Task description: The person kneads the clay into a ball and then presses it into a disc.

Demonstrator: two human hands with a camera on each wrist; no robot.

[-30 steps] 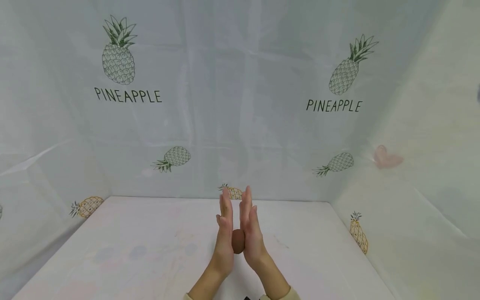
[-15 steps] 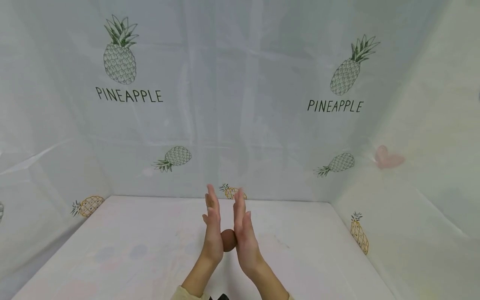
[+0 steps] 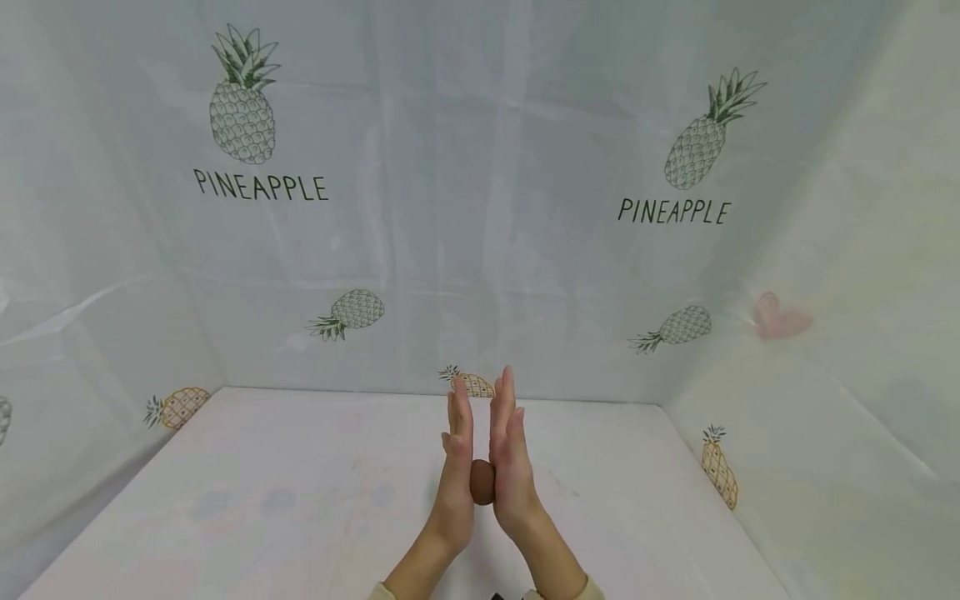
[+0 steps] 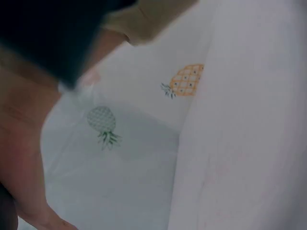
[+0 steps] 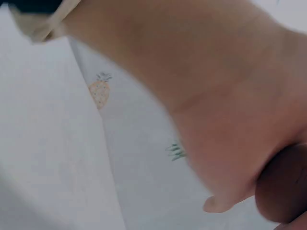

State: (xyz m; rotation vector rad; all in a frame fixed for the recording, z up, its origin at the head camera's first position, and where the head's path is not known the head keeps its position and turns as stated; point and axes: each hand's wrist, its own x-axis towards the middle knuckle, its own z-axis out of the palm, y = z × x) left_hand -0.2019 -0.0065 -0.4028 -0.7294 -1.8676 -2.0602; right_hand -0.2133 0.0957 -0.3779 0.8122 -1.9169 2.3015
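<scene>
Between two facing palms sits a smooth brown ball of what looks like clay or dough [image 3: 482,482], slightly taller than wide. My left hand [image 3: 457,479] presses it from the left, fingers straight and pointing up and away. From the other side the palm of my right hand [image 3: 513,477] presses it, its fingers likewise straight. Up close in the right wrist view, the brown ball [image 5: 285,184] shows at the lower right against the right hand [image 5: 235,129]. The left wrist view holds only part of the left hand [image 4: 21,148], with the ball hidden.
Beneath the hands lies a pale table [image 3: 315,483] with faint coloured blotches. A whitish curtain [image 3: 465,208] printed with pineapples hangs behind it, and similar sheets enclose both sides. Light sleeve cuffs [image 3: 588,590] show at the bottom edge.
The hands and the ball shift left by half a second ago, then back right to now. The ball looks rounder in the middle frame and narrower now. The palms stay pressed to it.
</scene>
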